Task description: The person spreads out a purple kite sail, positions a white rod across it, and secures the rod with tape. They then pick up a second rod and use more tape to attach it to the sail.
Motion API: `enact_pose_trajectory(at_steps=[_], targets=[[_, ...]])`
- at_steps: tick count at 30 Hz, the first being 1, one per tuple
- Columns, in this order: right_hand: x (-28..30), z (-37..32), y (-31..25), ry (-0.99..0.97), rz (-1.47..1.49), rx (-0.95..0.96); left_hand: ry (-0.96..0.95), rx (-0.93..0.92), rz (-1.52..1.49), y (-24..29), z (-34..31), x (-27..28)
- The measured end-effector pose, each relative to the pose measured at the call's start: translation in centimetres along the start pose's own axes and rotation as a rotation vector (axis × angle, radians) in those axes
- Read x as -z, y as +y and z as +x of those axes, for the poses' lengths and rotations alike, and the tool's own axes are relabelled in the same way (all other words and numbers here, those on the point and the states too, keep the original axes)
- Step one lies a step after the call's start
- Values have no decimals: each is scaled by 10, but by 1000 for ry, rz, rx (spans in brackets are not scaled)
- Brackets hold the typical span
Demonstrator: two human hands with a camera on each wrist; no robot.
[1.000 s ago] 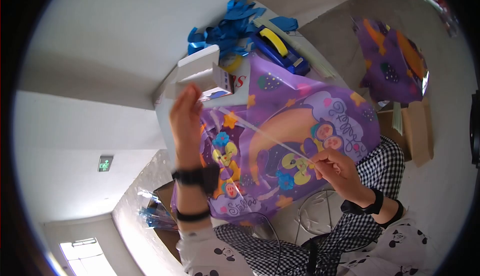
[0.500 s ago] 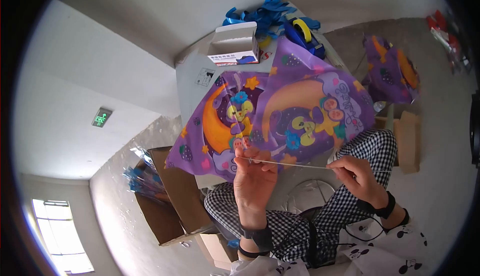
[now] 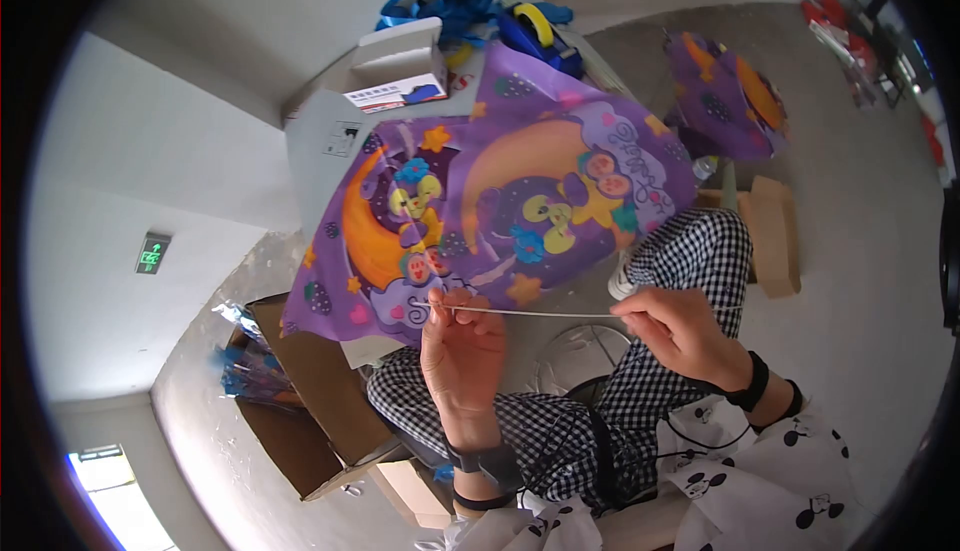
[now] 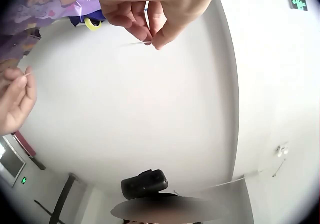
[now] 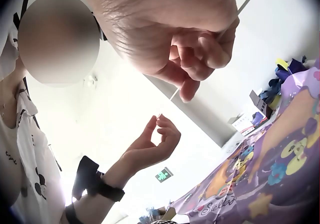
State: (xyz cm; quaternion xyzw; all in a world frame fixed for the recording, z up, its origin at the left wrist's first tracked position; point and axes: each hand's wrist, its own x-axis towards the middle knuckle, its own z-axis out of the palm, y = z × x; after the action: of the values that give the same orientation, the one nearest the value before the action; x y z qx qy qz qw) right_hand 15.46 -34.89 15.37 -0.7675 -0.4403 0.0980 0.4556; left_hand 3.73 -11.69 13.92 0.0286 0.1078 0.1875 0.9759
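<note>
A thin white rod (image 3: pixel 545 312) runs almost level between the two hands, above the lap. Left thumb and fingertips pinch its left end; the left hand (image 3: pixel 465 356) has its palm turned up toward the head camera. Toward the other end, the right hand (image 3: pixel 680 336) grips the rod between thumb and curled fingers, and a short length sticks out past it. Beyond the hands spreads a purple printed sheet (image 3: pixel 560 161) with cartoon bears, moons and stars. In the right wrist view, the rod (image 5: pixel 174 94) emerges below the right fingers toward the left hand (image 5: pixel 152 146).
On the table's far side are an opened white box (image 3: pixel 400 86), blue ribbons (image 3: pixel 465 1) and a blue tape dispenser (image 3: pixel 535 39) with yellow tape. Cardboard boxes stand at left (image 3: pixel 320 381) and right (image 3: pixel 775 241). Another purple printed piece (image 3: pixel 725 101) is at back right.
The left hand has come back from near the white box to in front of the body, pinching the rod's end. The rod has gone from slanted to nearly level.
</note>
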Motion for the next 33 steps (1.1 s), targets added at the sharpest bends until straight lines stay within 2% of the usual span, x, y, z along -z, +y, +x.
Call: enact_pose_trajectory(at_steps=[4, 5, 7, 9, 11, 15, 17, 18, 21, 22, 25, 26, 29, 30, 33], targets=[[-14, 8, 7, -2, -64, -29, 113, -79, 406, -30, -4, 22], [-20, 13, 12, 13, -104, 12, 176, -77, 519, -45, -6, 35], [-34, 27, 21, 33, -180, 92, 300, 92, 599, -67, -5, 44], [-44, 36, 36, -13, -210, 143, 351, 149, 527, -78, 5, 57], [-47, 47, 50, -80, -269, 209, 384, 179, 534, -78, 16, 69], [-56, 69, 82, -40, -262, 273, 388, 166, 723, -62, 38, 94], [-64, 83, 94, -38, -217, 222, 394, 139, 847, -55, 53, 96], [-69, 92, 104, -31, -192, 205, 406, 109, 1056, -52, 58, 97], [-89, 108, 134, -29, -171, 118, 356, -141, 1754, -35, 62, 96], [-96, 112, 146, -33, -195, 118, 310, -320, 2037, -26, 64, 103], [-113, 114, 169, -67, -238, 112, 256, -586, 2214, -2, 71, 136], [-116, 115, 173, -81, -238, 108, 218, -518, 2221, 7, 72, 144], [-122, 113, 177, -99, -245, 79, 101, -650, 2276, 15, 85, 159], [-122, 112, 177, -99, -250, 65, 45, -601, 2339, 18, 87, 163], [-123, 111, 179, -125, -261, 70, -37, -609, 2404, 17, 93, 173]])
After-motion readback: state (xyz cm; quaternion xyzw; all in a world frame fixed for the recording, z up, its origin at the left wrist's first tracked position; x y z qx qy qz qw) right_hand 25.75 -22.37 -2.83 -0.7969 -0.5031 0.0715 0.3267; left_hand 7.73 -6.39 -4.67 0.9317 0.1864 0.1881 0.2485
